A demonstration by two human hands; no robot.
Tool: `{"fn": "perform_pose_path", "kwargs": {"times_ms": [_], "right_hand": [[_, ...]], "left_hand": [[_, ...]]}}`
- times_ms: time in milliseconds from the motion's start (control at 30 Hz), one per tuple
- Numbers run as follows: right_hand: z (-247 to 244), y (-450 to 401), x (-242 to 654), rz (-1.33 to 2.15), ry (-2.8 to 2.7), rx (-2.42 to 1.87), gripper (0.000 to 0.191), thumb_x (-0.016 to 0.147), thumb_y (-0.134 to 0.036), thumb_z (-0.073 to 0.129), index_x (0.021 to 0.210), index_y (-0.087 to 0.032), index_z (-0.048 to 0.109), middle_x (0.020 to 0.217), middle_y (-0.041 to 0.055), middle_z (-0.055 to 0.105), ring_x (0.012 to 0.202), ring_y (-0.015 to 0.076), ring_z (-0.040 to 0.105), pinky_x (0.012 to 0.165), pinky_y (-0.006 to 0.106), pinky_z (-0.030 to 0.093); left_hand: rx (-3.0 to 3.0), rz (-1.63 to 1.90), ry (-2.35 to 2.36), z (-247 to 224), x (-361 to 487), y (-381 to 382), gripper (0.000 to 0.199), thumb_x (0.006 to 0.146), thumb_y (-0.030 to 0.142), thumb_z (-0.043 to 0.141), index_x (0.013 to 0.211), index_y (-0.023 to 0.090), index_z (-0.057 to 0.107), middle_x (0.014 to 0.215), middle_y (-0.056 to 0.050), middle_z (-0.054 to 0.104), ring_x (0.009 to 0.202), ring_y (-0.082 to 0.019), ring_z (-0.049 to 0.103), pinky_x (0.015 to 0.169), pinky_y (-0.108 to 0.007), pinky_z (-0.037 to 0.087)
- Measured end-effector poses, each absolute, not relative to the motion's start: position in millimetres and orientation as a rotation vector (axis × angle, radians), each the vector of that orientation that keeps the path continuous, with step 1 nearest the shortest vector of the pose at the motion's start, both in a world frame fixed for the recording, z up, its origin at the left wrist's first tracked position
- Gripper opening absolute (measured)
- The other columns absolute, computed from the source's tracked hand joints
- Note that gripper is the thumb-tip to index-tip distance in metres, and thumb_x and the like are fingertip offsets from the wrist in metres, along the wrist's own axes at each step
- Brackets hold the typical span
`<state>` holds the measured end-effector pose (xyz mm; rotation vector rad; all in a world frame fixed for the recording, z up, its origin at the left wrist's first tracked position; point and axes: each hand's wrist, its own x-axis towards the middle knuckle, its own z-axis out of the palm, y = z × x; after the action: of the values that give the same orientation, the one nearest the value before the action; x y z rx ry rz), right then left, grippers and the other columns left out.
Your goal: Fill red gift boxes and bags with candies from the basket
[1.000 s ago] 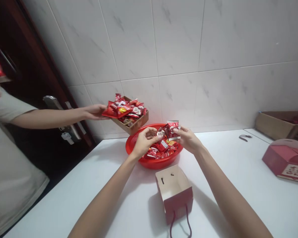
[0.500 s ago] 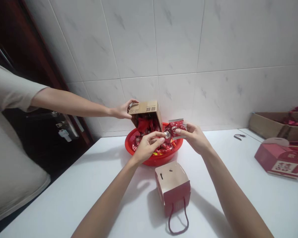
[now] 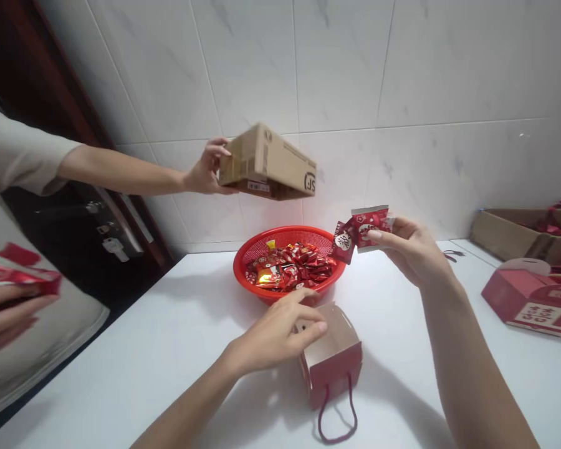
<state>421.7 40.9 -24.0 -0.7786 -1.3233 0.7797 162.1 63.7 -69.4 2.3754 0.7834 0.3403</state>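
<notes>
Two red candy packets (image 3: 370, 228) with white round prints are pinched in my right hand (image 3: 414, 249), raised to the right of the basket. My left hand (image 3: 278, 333) has its fingers apart and holds nothing; it reaches over the rim of a small red gift box (image 3: 335, 374). That box stands open on the white table, with a dark red cord handle hanging toward me. Just behind it sits a red plastic basket (image 3: 247, 284) heaped with red-wrapped packets (image 3: 299, 265) and a few gold ones.
A co-worker's hand (image 3: 210, 168) holds a cardboard box (image 3: 280, 162) above the basket; their other hand (image 3: 9, 312) grips red packets. At right are a closed red gift box (image 3: 526, 296), an open carton (image 3: 500, 234) and a dark cord (image 3: 453, 254).
The co-worker's carton has lifted off the basket and tilted. My right hand has moved right with the packets. My left hand has come away from them, down to the gift box.
</notes>
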Motion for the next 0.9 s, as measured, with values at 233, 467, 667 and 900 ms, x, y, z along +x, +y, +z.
{"fn": "perform_pose_path", "kwargs": {"times_ms": [233, 467, 667, 900], "right_hand": [[-16, 26, 418, 0.781, -1.451, -0.819, 0.027, 0.076, -0.032, 0.081, 0.099, -0.02, 0.074, 0.099, 0.0077, 0.076, 0.087, 0.0221, 0.072, 0.076, 0.039, 0.061], [-5, 12, 396, 0.991, -1.794, -0.907, 0.036, 0.079, -0.034, 0.078, 0.11, -0.017, 0.072, 0.104, 0.0085, 0.073, 0.095, 0.0218, 0.068, 0.082, 0.035, 0.056], [-9, 15, 385, 0.989, -2.208, -0.97, 0.028, 0.084, -0.035, 0.072, 0.106, -0.017, 0.071, 0.091, 0.0035, 0.069, 0.079, 0.0152, 0.059, 0.067, 0.026, 0.046], [-15, 20, 381, 0.892, -2.407, -1.026, 0.022, 0.087, -0.038, 0.066, 0.089, -0.016, 0.065, 0.07, -0.0036, 0.05, 0.063, 0.0104, 0.042, 0.056, 0.023, 0.034]], "left_hand": [[2.329, 0.207, 0.846, -67, 159, 60, 0.053, 0.087, 0.048, 0.062, 0.134, 0.024, 0.061, 0.132, -0.011, 0.061, 0.122, -0.032, 0.055, 0.101, -0.046, 0.045], [2.263, 0.259, 0.71, -59, 157, 60, 0.072, 0.069, 0.03, 0.077, 0.137, 0.03, 0.056, 0.134, -0.006, 0.061, 0.121, -0.033, 0.055, 0.096, -0.041, 0.048], [2.219, 0.153, 0.631, -51, 157, 60, 0.056, 0.065, 0.021, 0.072, 0.12, 0.023, 0.06, 0.11, -0.004, 0.065, 0.097, -0.027, 0.061, 0.081, -0.037, 0.051], [2.223, 0.191, 0.599, -51, 152, 63, 0.051, 0.065, 0.021, 0.075, 0.115, 0.025, 0.062, 0.119, -0.003, 0.063, 0.108, -0.027, 0.058, 0.091, -0.038, 0.049]]}}
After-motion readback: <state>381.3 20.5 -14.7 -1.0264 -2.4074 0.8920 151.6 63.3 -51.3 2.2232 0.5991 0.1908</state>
